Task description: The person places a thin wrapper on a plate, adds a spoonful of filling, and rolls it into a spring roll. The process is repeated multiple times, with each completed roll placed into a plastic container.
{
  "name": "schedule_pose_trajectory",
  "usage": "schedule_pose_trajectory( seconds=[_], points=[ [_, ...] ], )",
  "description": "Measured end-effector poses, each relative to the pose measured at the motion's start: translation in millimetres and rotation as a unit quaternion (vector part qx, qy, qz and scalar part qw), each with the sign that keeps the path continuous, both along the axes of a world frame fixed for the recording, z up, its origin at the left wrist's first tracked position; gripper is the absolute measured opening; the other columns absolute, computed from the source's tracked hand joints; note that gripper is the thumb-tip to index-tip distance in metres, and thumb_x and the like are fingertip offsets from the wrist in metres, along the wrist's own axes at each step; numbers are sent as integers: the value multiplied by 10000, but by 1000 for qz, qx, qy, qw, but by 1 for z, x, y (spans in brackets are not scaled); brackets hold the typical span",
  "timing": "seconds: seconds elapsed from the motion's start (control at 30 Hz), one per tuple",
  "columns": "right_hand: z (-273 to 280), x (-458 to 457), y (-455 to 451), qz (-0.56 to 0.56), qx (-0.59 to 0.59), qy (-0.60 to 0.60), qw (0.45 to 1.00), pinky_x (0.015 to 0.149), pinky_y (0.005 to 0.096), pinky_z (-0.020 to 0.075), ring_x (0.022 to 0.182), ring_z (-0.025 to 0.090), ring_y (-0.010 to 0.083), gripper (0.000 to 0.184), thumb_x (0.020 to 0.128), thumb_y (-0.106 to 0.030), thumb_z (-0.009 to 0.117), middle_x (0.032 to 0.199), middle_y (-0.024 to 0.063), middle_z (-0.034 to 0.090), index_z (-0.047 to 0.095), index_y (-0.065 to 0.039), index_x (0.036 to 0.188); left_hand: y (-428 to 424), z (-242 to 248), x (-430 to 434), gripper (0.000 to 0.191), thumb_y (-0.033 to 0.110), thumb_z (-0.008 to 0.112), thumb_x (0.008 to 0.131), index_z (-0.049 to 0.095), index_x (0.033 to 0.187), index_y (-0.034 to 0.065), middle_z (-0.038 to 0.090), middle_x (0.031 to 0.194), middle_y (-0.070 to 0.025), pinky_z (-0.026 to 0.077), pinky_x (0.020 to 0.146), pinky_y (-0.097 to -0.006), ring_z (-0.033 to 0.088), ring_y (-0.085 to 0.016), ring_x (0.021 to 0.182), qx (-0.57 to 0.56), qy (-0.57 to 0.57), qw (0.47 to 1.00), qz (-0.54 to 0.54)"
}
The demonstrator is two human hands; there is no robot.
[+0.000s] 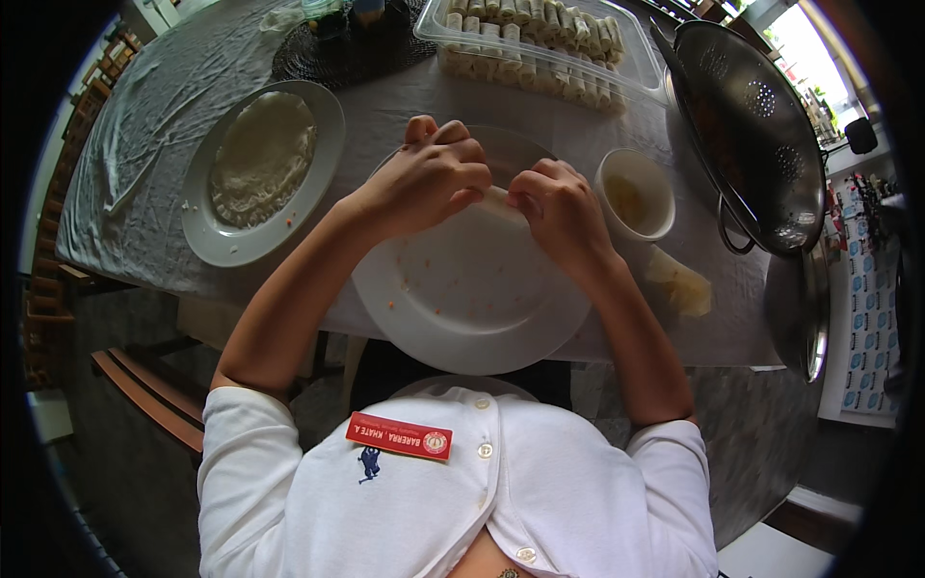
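Observation:
A pale rolled wrapper (pixel 502 206), like an uncooked spring roll, lies across the far part of a large white plate (pixel 470 347). My left hand (pixel 444 170) pinches its left end between thumb and fingers. At the other end, the fingers of my right hand (pixel 560 206) grip the roll too. Small orange bits are scattered over the plate below my hands. Close to my right hand stands a white bowl (pixel 668 209) with a little yellowish liquid inside. Curled fingers hide much of the roll.
Stacked round wrappers (pixel 264 159) lie on an oval plate (pixel 202 235) at left. A clear plastic container (pixel 643 72) holds several rows of rolls (pixel 535 54). At right are a steel colander (pixel 766 152), a crumpled wrapper piece (pixel 683 285) and a metal lid (pixel 802 318) at the table edge.

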State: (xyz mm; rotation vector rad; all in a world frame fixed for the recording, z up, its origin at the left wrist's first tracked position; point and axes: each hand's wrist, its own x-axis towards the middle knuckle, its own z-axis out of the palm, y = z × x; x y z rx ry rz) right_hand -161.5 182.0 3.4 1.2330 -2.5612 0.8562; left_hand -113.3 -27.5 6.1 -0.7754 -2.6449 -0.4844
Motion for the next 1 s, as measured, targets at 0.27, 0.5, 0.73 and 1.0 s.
schedule_pose_trajectory(
  seconds=[0.27,0.5,0.73,1.0],
  points=[
    [-10,-6,0,23,4,58,998,834,381,473,926,606,238,106,791,-52,662,886,50,622,697,-74,888,-3,-9,-13,216,77,768,711,709,909,140,656,903,29,425,898,-322,624,-140,877,-7,66,991,-118],
    [-3,8,10,53,69,145,986,878,361,464,992,605,214,338,727,-66,739,993,31,636,696,-48,1062,-5,-7,-19,199,64,752,726,704,912,117,661,915,12,422,905,-351,629,-159,895,-14,49,990,-129],
    [-4,0,5,-7,72,179,981,823,354,473,951,621,202,341,728,-114,763,971,31,651,711,-77,1063,-6,-15,-37,146,63,711,767,705,909,99,689,881,5,417,860,-328,634,-175,799,13,36,992,-119],
    [-12,-11,-1,-19,21,191,981,753,355,468,762,636,213,121,749,-115,724,764,27,636,705,-76,862,-4,-16,-38,122,147,750,772,735,891,163,672,833,35,406,844,-337,622,-140,797,16,117,989,-93]
  ],
)
